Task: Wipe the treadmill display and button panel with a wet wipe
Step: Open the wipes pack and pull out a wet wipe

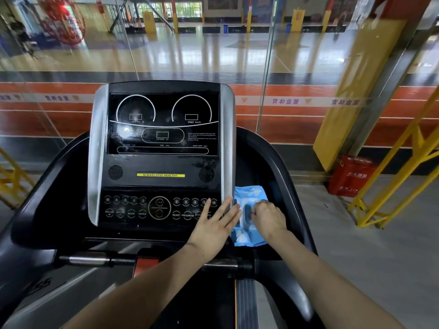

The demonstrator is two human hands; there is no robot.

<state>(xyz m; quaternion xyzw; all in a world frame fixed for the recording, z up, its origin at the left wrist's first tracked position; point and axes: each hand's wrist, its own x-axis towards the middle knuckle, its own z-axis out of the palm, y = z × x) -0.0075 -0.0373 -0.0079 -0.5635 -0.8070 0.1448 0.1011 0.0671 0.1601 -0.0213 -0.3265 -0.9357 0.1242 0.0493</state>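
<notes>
Fingers (257, 206) of the right hand (268, 218) are curled down and pinched at the white opening flap of a soft blue plastic wet-wipe packet (249, 217), though what is gripped between the fingertips cannot be made out; the left hand (213, 227) is laid flat with its fingers spread and released, its fingertips touching the packet's left edge and the lower right corner of the black button panel (159, 207). No loose wipe is seen; the packet is lodged in the black side tray (273, 186) just right of the console, tilted and partly hidden by both hands; its upper edge is crumpled, its lower end printed in white.

Above the button panel the glossy black display screen (163, 124) is marked with white dial outlines and is smeared with pale reflections on its left half; a yellow label strip (160, 175) is set between two round speaker grilles. Both panels are framed by curved silver side rails (97, 153), the right rail standing directly between packet and buttons; the left part of the button panel and all of the display are uncovered, with open room in front of them; a chrome handlebar (90, 260) is crossed by both forearms below.
</notes>
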